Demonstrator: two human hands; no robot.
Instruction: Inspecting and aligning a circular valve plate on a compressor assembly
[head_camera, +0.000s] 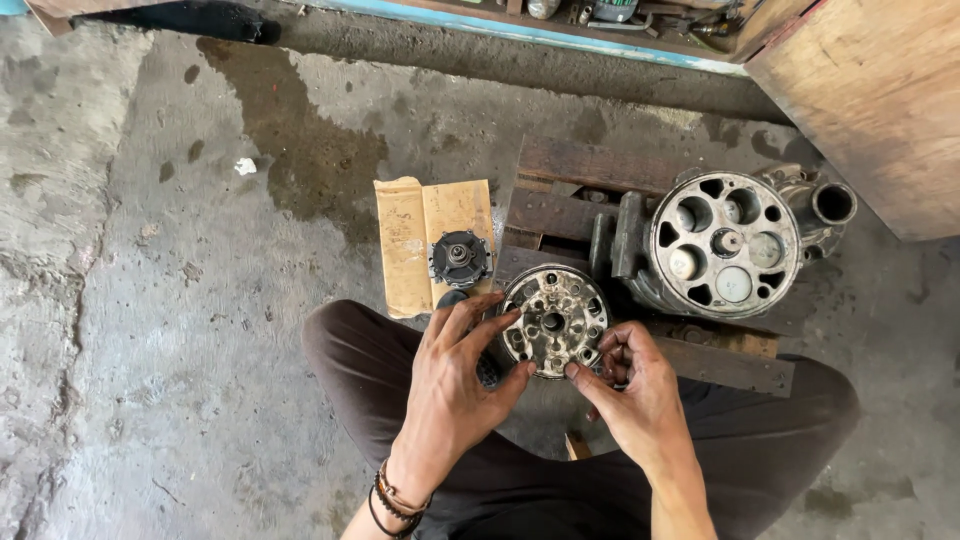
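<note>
Fingers of my left hand (450, 385) spread around the left edge of the round metal plate with holes (554, 320), gripping it; my right hand (630, 395) pinches its right edge. It sits above my knees, near the compressor body (725, 245) on the wooden pallet (590, 165).

Repair workshop, stained concrete floor (200, 300), dismantled compressor body (725, 245), wooden pallet (580, 165)

1. Both hands — left (452, 385) and right (632, 392) — are bare, with no gloves or rings in sight.
2. The left wrist carries stacked bracelets (393, 500) — dark cords and brown beads.
3. Forearms show no sleeves.
4. Dark brown trousers (352, 350) cover both legs.
</note>
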